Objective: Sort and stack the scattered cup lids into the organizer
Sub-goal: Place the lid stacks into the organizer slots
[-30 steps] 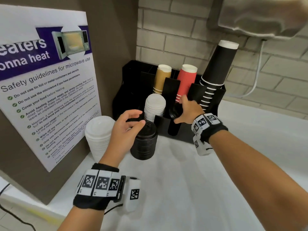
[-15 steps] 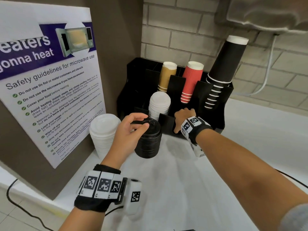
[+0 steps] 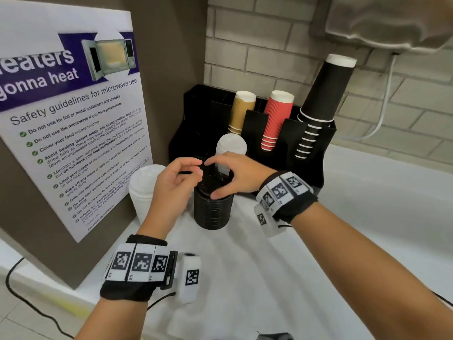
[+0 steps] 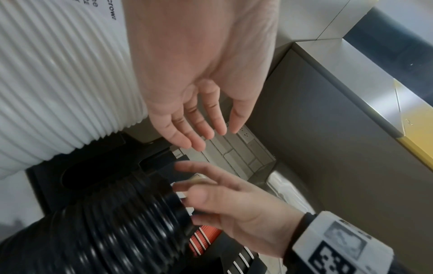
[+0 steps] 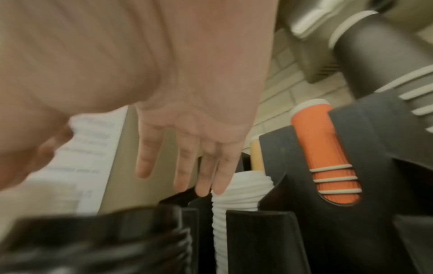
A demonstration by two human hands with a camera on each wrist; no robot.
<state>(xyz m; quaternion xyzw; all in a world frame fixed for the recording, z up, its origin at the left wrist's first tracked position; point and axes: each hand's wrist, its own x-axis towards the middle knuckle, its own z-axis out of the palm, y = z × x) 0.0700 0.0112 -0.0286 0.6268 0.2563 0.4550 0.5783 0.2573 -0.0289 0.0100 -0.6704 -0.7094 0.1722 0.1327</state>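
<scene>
Black lids (image 3: pixel 212 207): upright stack on counter, just before organizer (image 3: pixel 316 153).
Left hand (image 3: pixel 175 185): fingers spread, beside stack top.
Right hand (image 3: pixel 235 176): spread over top, thumb on rim.
Axis: vertical, directly under both palms; right nearer.

A ribbed stack of black lids (image 3: pixel 212 209) stands upright on the counter, just before the black organizer (image 3: pixel 316 153) holding white lids (image 3: pixel 230 146).
</scene>
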